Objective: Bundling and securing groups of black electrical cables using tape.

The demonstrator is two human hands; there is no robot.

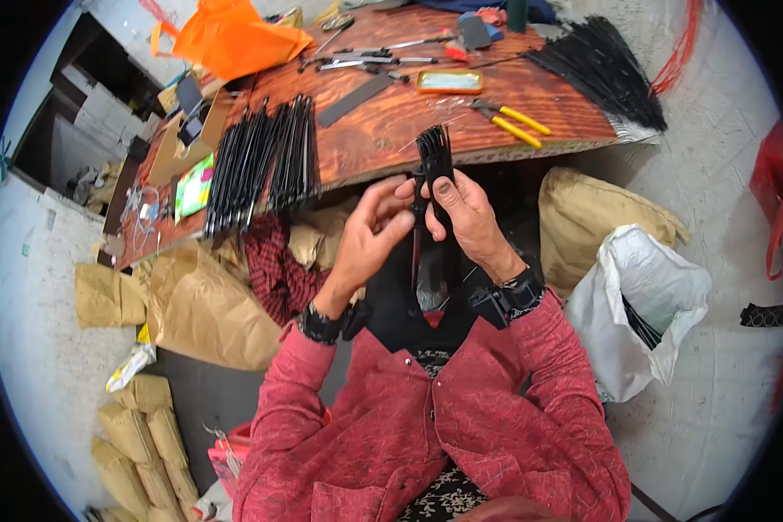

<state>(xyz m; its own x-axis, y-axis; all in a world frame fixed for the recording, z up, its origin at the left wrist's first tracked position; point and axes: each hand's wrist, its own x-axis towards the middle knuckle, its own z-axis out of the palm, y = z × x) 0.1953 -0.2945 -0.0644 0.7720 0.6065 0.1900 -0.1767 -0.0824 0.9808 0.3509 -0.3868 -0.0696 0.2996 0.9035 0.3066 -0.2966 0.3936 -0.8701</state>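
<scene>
My right hand [470, 217] is closed around a bundle of thin black ribs [435, 152], its thumb pressed along the front. The upper ends stick out above the fingers, and the bundle resembles part of a folded umbrella frame. From beside it a slim dark rod [415, 261] hangs down in front of my lap. My left hand [377, 230] is just left of the bundle, with thumb and fingers bent but apart. Its fingertips come close to the rod's upper end; whether they touch it I cannot tell.
Across the wooden table [365, 130] lie long black rods [261, 161], yellow-handled pliers [513, 126], a small orange-rimmed tin [449, 82], silver-and-black shafts [374, 61] and a fan of black ribs [596, 70]. A white sack [635, 304] stands right, brown paper bags [209, 304] left.
</scene>
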